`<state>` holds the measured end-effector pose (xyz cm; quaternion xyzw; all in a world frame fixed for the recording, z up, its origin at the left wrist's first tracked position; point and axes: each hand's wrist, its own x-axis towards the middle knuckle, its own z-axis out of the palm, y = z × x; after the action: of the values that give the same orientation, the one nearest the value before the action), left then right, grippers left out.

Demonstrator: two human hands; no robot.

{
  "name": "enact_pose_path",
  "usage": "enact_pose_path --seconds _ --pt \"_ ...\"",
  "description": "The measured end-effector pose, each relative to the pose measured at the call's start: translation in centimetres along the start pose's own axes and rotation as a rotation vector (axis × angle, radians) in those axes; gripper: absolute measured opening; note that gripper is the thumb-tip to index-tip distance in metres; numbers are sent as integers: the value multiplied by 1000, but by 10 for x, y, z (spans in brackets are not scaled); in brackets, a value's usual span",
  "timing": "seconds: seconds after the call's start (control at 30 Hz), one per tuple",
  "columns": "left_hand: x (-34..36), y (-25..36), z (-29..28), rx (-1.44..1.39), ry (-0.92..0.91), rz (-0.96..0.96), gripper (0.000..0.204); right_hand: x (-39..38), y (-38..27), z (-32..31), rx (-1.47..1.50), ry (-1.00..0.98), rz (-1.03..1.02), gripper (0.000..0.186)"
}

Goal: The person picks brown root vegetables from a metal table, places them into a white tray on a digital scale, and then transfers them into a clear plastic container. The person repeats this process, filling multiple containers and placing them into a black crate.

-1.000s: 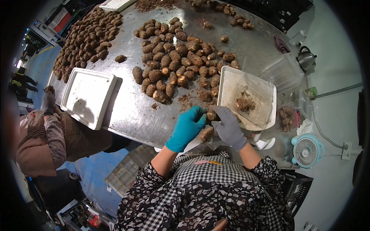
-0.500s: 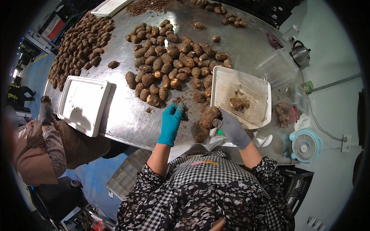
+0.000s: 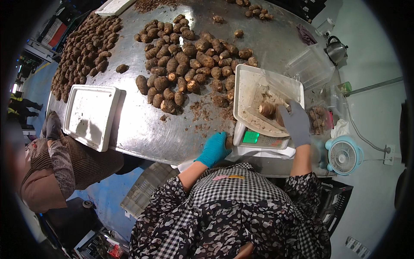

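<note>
Bare steel table point(image 3: 142, 129) lies open between white tray point(image 3: 91, 115) and scale point(image 3: 262, 139); tuber pile point(image 3: 189, 64) blocks beyond.

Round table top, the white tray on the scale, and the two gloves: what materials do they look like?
Round silver table top: likely stainless steel, brushed and glossy, with mirror-like reflections.
White rectangular tray on the scale: probably foam or thin plastic, matte, soil-smeared.
Left hand: teal glove, smooth, looks like nitrile or rubber.
Right hand: grey glove, matte, seemingly knit fabric, possibly coated.
</note>
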<state>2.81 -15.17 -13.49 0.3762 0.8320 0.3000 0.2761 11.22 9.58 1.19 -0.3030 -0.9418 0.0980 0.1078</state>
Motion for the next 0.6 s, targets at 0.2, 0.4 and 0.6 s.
enact_pose_path --seconds 0.2,0.4,0.6 --pt "22 -27 -32 -958 103 -161 43 -4 -5 2 224 199 -33 25" --pt "37 -34 -81 -1692 -49 7 44 -12 -41 -3 515 280 -191 16" --pt "28 14 -87 -1366 56 60 62 -22 -93 7 645 -116 -228 27"
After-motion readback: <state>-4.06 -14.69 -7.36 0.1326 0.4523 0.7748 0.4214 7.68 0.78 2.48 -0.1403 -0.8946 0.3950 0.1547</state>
